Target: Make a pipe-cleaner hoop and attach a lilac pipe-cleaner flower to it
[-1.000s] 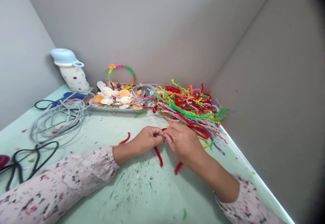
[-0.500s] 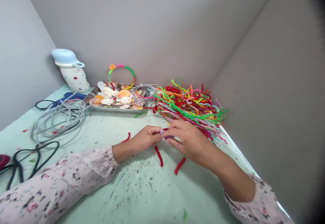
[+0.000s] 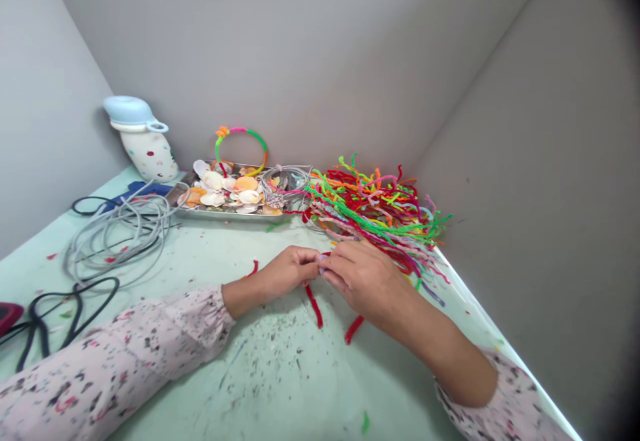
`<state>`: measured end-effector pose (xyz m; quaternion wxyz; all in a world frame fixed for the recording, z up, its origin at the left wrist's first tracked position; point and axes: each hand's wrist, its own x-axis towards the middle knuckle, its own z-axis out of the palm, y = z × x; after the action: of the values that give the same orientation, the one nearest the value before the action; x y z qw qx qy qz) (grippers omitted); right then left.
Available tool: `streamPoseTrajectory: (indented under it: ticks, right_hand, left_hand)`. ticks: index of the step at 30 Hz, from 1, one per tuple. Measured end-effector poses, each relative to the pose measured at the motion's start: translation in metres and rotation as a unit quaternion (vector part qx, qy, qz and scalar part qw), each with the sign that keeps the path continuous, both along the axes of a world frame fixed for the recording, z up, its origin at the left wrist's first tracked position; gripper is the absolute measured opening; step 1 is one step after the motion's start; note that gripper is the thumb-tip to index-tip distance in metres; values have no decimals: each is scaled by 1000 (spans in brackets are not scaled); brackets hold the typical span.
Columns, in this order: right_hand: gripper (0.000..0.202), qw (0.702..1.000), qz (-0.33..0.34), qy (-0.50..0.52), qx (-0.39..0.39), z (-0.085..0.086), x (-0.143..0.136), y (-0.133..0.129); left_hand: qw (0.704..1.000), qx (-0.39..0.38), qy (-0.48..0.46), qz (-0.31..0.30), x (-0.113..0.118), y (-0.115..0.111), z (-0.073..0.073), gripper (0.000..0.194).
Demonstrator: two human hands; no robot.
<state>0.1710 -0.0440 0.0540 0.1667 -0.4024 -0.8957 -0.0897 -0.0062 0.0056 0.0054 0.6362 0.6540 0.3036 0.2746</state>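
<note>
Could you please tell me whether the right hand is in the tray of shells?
No, the right hand meets the left hand at a lilac piece.

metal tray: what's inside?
The tray holds heaped shells, mostly white and orange; a grey coil lies over its right end. Anything beneath the shells is hidden.

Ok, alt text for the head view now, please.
A person's left hand and right hand pinch a small lilac piece over a pale green table. Behind them are a metal tray of seashells and a pile of colourful fuzzy stems, with a white bottle farther left.
</note>
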Motion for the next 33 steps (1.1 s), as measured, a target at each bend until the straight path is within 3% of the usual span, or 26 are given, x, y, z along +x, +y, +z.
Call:
streamPoseTrajectory:
  ticks: [15, 20, 26, 33]
  right_hand:
    - [16, 999, -1, -18, 30, -5, -1, -2]
    - [14, 1000, 3, 21, 8, 3, 1, 0]
    - [18, 991, -93, 88, -26, 13, 6, -1]
    - [23, 986, -156, 43, -29, -3, -2, 0]
  left_hand:
    - [1000, 7, 12, 1, 0, 0, 0, 26]
    - [1000, -3, -12, 12, 0, 1, 0, 26]
    - [990, -56, -88, 97, 2, 0, -1, 22]
    - [989, -53, -80, 110, 3, 3, -5, 18]
